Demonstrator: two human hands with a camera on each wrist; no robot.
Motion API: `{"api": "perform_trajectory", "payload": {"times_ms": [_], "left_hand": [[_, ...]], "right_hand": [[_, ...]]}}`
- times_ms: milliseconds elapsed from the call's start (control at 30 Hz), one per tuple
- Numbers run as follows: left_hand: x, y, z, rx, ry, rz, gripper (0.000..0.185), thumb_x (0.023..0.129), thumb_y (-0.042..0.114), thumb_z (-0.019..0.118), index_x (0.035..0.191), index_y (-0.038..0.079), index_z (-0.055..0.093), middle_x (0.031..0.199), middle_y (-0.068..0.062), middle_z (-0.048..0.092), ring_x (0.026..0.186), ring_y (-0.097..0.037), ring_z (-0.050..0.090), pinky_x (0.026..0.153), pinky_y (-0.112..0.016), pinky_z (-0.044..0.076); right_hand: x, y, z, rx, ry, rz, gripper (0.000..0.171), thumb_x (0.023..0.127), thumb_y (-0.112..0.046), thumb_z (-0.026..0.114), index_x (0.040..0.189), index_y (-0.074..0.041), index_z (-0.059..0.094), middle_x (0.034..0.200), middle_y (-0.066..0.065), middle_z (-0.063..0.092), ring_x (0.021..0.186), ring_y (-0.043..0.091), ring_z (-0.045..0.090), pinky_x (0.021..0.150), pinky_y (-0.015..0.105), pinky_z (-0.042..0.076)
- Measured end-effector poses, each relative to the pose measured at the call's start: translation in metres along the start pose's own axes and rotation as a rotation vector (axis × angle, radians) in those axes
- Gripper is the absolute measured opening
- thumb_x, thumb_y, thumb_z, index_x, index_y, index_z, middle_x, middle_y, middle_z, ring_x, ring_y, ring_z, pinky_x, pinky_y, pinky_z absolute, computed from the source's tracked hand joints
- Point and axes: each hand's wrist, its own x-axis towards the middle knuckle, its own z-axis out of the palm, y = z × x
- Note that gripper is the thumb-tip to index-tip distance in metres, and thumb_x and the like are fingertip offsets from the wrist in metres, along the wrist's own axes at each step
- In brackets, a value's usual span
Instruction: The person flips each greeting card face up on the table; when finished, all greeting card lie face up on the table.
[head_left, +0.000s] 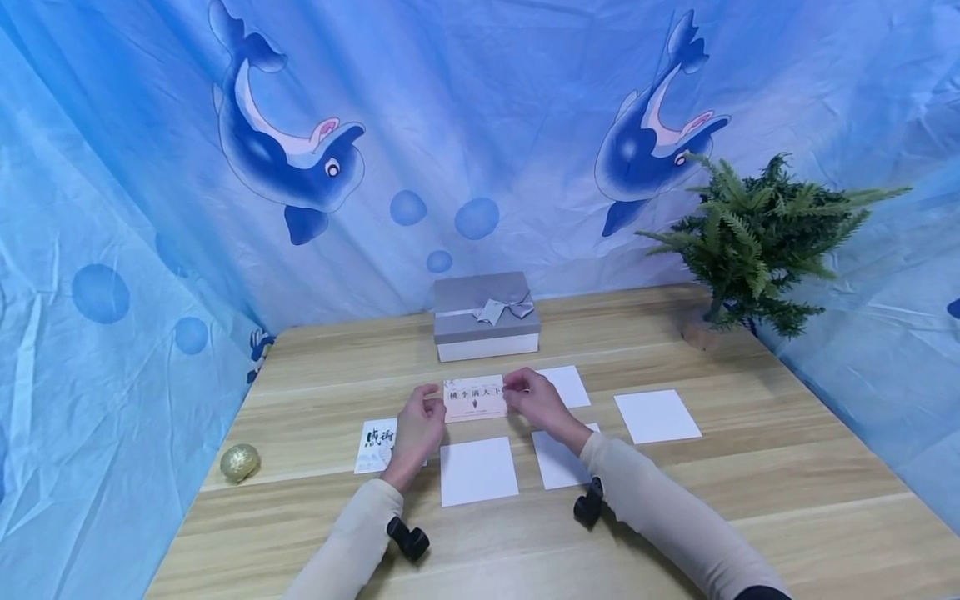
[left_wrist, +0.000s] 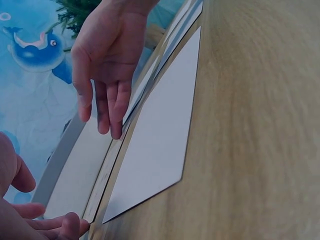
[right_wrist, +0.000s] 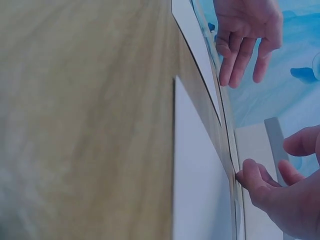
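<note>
A pale pink card (head_left: 475,398) with a row of printed characters is held just above the wooden table (head_left: 750,500), in front of me. My left hand (head_left: 429,402) pinches its left end and my right hand (head_left: 519,388) pinches its right end. In the left wrist view the left hand (left_wrist: 47,225) shows at the bottom left and the right hand (left_wrist: 107,65) at the top, over a white card (left_wrist: 155,145). The right wrist view has the right hand (right_wrist: 280,192) with its thumb on the card's edge, and the left hand (right_wrist: 247,35) beyond it.
Several blank white cards (head_left: 478,471) (head_left: 657,415) lie on the table around the hands, and a printed card (head_left: 373,446) lies at the left. A grey gift box with a bow (head_left: 486,315) stands behind. A gold ball (head_left: 240,462) sits far left, a potted fern (head_left: 757,242) back right.
</note>
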Motion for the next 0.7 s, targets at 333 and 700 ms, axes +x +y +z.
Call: {"api": "perform_trajectory", "payload": {"times_ms": [333,700], "left_hand": [[-0.002,0.000,-0.003,-0.008,-0.025,-0.007,0.042,0.097,0.017,0.049,0.136,0.004,0.050,0.123,-0.020,0.064,0.113,-0.034,0.061,0.095,-0.047,0.051],[-0.029,0.015,-0.034,-0.062,-0.112,0.005,0.043,0.097,0.013,0.052,0.138,0.002,0.047,0.125,-0.019,0.063,0.114,-0.032,0.062,0.097,-0.044,0.051]], "right_hand": [[-0.005,0.001,-0.011,0.002,0.013,-0.024,0.028,0.090,-0.011,0.065,0.116,-0.002,0.063,0.105,0.006,0.068,0.097,0.021,0.063,0.083,0.033,0.055],[-0.041,-0.012,-0.036,-0.064,0.000,-0.149,0.019,0.089,-0.002,0.064,0.107,-0.004,0.065,0.099,0.005,0.069,0.096,0.020,0.066,0.089,0.038,0.054]]}}
